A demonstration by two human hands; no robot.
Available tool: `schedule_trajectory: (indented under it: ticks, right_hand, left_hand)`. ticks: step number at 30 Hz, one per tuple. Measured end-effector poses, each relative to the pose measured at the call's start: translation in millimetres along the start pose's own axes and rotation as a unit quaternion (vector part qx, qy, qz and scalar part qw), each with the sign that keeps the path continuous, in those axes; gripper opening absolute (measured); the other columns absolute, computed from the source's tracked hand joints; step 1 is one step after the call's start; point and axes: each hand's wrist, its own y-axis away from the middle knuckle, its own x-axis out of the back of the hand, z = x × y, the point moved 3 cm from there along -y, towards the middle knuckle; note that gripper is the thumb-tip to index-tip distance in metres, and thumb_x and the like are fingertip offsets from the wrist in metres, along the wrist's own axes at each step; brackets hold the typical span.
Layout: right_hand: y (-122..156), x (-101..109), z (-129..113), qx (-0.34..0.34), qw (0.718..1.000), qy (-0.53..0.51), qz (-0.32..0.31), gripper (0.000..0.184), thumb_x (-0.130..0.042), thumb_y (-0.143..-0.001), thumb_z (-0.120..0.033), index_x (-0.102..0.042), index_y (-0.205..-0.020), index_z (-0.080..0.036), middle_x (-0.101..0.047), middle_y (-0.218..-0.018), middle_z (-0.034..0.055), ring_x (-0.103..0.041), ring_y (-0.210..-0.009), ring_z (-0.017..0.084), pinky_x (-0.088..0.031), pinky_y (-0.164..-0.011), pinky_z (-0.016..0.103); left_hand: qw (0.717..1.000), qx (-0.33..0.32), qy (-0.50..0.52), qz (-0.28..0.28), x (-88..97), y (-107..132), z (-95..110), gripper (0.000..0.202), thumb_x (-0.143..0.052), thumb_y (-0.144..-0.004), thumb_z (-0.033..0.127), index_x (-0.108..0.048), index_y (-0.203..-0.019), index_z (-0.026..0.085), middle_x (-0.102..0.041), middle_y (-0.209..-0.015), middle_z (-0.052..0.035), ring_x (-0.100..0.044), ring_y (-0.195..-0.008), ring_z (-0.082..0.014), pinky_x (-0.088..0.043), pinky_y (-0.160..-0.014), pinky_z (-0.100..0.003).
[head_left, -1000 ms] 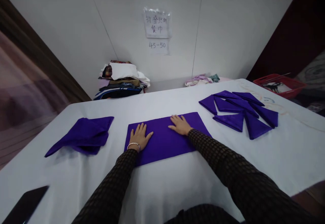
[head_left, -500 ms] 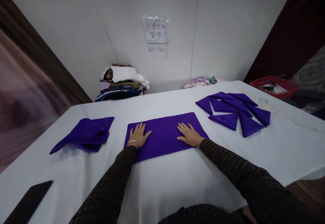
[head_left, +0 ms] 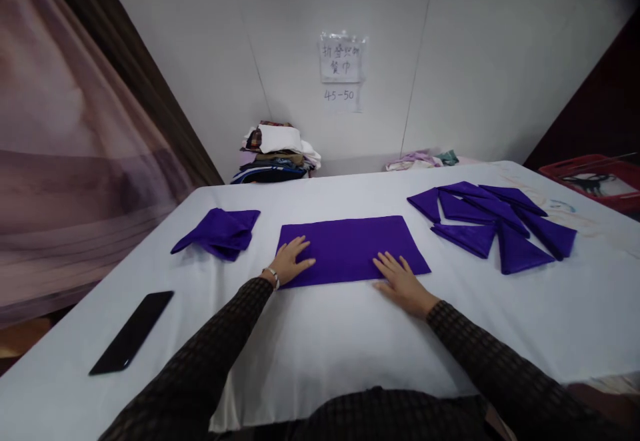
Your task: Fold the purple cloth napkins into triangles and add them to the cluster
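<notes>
A purple cloth (head_left: pixel 350 244) folded into a flat rectangle lies in the middle of the white table (head_left: pixel 320 334). My left hand (head_left: pixel 290 262) rests flat and open on its near left corner, a bracelet at the wrist. At the cloth's near edge, right of centre, my right hand (head_left: pixel 400 282) lies flat with fingers spread, fingertips on the cloth. Both arms wear dark checked sleeves. Neither hand holds anything.
A loose pile of purple cloths (head_left: pixel 220 233) lies to the left. Several purple cloths folded into triangles (head_left: pixel 495 221) lie at the right. A black phone (head_left: pixel 133 331) lies near the left front edge. Stacked fabrics (head_left: pixel 275 154) and a red basket (head_left: pixel 595 177) stand beyond the table.
My right hand has slid back from the cloth's far middle to its near edge. The left hand stays at the left corner. The camera has turned to the left.
</notes>
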Motion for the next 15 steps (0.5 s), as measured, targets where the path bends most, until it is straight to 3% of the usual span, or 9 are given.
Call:
schedule_trajectory:
  ticks: [3,7,11,15]
  right_hand:
    - [7,-8,-13,0.025,1.0,-0.01,-0.012,0.064,-0.031,-0.091,-0.056,-0.029,-0.144,-0.02,-0.028,-0.15,0.009,-0.016,-0.139,0.025,-0.01,-0.111,0.049]
    - [3,-13,-11,0.029,1.0,-0.011,-0.007,0.06,-0.033,-0.092,-0.052,-0.034,-0.142,-0.019,-0.032,-0.147,0.011,-0.021,-0.138,0.026,-0.012,-0.11,0.051]
    - [1,-14,-9,0.033,0.999,-0.003,0.002,0.057,-0.034,-0.092,-0.051,-0.039,-0.139,-0.019,-0.033,-0.147,0.0122,-0.024,-0.137,0.027,-0.014,-0.109,0.053]
    - [3,-10,-10,0.036,0.999,0.016,0.013,0.056,-0.036,-0.091,-0.049,-0.042,-0.137,-0.018,-0.036,-0.145,0.0138,-0.027,-0.136,0.029,-0.011,-0.108,0.056]
  left_hand:
    - [0.996,-0.088,-0.023,-0.01,-4.8,49,1,0.062,-0.058,-0.075,0.045,-0.047,-0.131,0.021,-0.039,-0.145,-0.0075,-0.032,-0.135,-0.0255,-0.021,-0.112,-0.046]
    - [0.993,-0.09,-0.069,0.039,-11.5,86,-8,0.043,-0.052,-0.076,0.018,-0.06,-0.118,0.019,-0.057,-0.129,-0.0074,-0.049,-0.12,-0.0216,-0.035,-0.105,-0.039]
    - [0.991,-0.044,-0.103,0.076,-14.0,86,-12,0.046,-0.045,-0.073,0.003,-0.063,-0.112,0.018,-0.063,-0.12,-0.0069,-0.055,-0.111,-0.0205,-0.043,-0.098,-0.036]
    - [0.99,-0.022,-0.111,0.083,-8.8,74,-8,0.041,-0.046,-0.073,0.0,-0.066,-0.104,0.017,-0.066,-0.111,-0.0086,-0.058,-0.102,-0.0209,-0.046,-0.09,-0.034]
